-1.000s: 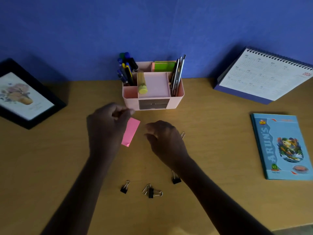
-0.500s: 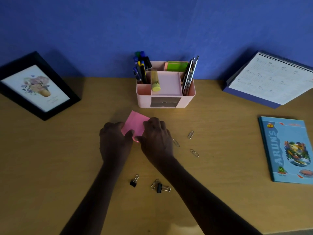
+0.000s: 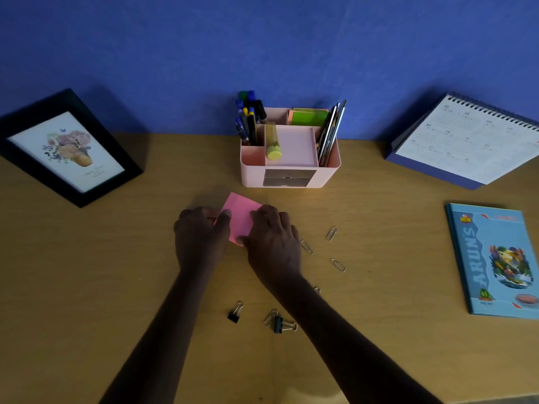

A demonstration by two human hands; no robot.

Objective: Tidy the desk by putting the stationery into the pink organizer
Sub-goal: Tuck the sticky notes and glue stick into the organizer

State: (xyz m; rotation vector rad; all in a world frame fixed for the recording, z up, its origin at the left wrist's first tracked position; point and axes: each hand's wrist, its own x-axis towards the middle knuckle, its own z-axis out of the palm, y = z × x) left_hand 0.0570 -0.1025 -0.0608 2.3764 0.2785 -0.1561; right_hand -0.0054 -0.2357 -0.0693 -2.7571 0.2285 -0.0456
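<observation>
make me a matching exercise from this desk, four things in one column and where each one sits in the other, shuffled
Things:
1. pink sticky-note pad
2. yellow highlighter
3. black-framed flower picture
4. blue exercise book

Places:
A. flat on the desk at the far right
B. between both hands, in front of the pink plastic organizer
C. leaning at the far left by the wall
D. inside the organizer, left of its shallow middle tray

Pairs: 1-B, 2-D, 3-C, 4-A
</observation>
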